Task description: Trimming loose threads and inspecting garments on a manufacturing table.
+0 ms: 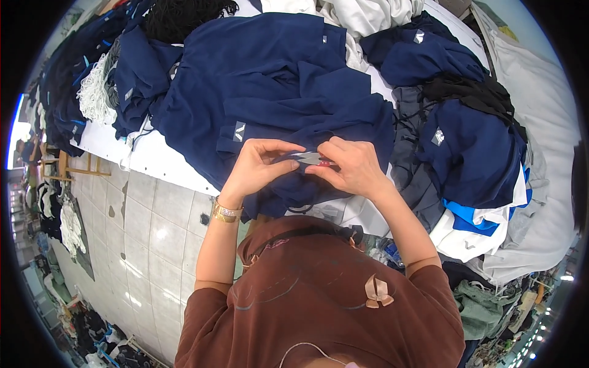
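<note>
A navy blue garment (264,55) lies spread and rumpled in front of me, with a small silver patch near my left hand. My left hand (262,167) pinches an edge of this cloth between thumb and fingers. Opposite it, my right hand (353,164) grips small thread snips (308,158) with pale metal blades and a red part at the handle. The blades point left, close to my left fingertips at the cloth's edge. Whether they touch a thread is too small to tell.
Navy garments (472,153) and grey cloth are heaped at the right, beside a large white fabric pile (534,122). White cords (97,92) and dark clothes lie at the left. The white table (165,161) ends above a tiled floor (147,214); a wooden stool (92,167) stands there.
</note>
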`<state>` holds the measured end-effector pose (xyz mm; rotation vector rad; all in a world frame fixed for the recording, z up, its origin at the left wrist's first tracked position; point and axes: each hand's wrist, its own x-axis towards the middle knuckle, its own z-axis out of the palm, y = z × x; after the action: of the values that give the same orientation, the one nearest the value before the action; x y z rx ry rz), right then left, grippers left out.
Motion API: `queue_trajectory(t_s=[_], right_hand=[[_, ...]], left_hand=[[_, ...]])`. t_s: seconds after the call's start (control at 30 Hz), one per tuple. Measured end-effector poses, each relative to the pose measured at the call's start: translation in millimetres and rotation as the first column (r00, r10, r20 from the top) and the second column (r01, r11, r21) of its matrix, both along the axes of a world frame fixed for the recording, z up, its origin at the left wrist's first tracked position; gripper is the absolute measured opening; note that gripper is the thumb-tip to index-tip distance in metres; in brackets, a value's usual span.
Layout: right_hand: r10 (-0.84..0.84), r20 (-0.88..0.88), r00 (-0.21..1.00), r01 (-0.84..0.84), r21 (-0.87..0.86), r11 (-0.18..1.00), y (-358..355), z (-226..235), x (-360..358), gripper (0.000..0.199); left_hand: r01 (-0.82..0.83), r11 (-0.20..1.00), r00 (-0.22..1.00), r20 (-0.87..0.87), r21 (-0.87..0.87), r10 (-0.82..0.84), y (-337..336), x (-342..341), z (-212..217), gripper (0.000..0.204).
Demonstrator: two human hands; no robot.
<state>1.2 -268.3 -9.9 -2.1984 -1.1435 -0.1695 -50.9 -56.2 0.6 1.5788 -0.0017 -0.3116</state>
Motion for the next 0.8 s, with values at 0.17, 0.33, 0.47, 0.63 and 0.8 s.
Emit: queue_trajectory(t_s=[0.17,0.33,0.47,0.63,0.8], right_hand=[[0.024,0.021,0.999,-0.024,-0.016,1.000,1.4,0.1,1.1,0.034],[0.028,0.013,1.000,-0.027,-0.041,0.999,1.2,2.5,0.9,0.033],[0.019,-0.082,0.996,-0.018,0.005,1.000,0.8,-4.2,-0.3,0.031],[-0.033,-0.246,0.969,0.060,0.103,0.993,-1.8,-4.5,-1.3,0.034],[-0.018,-0.209,0.978,0.028,0.046,0.999,-4.0,-3.3,-1.3,0.034]], left_hand=[[0.012,1.000,1.000,0.018,-0.015,-0.012,-1.3,-0.3,-3.0,0.024],[0.017,0.999,1.000,0.009,0.034,-0.018,-3.3,-0.4,-1.2,0.024],[0.033,0.993,0.999,0.033,0.112,-0.037,-3.0,0.0,-0.6,0.024],[0.009,1.000,1.000,-0.002,0.010,-0.008,-2.0,-0.7,-2.7,0.026],[0.010,1.000,1.000,-0.007,0.008,-0.009,-0.1,-0.1,-2.3,0.026]])
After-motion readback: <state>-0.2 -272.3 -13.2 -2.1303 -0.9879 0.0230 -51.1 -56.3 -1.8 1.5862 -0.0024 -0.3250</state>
